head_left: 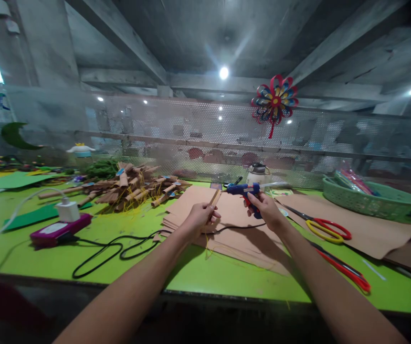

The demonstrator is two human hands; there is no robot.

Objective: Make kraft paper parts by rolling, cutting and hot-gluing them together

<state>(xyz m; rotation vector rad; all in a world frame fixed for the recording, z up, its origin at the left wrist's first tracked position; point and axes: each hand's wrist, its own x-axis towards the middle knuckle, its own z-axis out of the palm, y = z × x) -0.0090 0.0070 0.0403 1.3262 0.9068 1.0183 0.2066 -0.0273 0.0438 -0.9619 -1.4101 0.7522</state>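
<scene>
In my left hand (202, 216) is a small piece of folded or rolled brown paper (215, 197), pinched so that it points up and away. My right hand (263, 209) is wrapped round a blue glue gun (244, 189), whose nozzle points left at the paper piece. A clear glue stick (274, 184) sticks out of the gun's rear. Both hands are above a stack of brown paper sheets (187, 200) on the green table. Yellow string (210, 248) hangs below my left hand onto the sheets. Whether the nozzle touches the paper, I cannot tell.
A pile of rolled brown paper pieces (130, 186) lies left. A purple power strip (60, 231) with a white plug and black cable (110, 242) is front left. At right are yellow-and-red scissors (329, 229), a red-handled tool (348, 272) and a green basket (370, 200). A bottle (256, 174) stands behind.
</scene>
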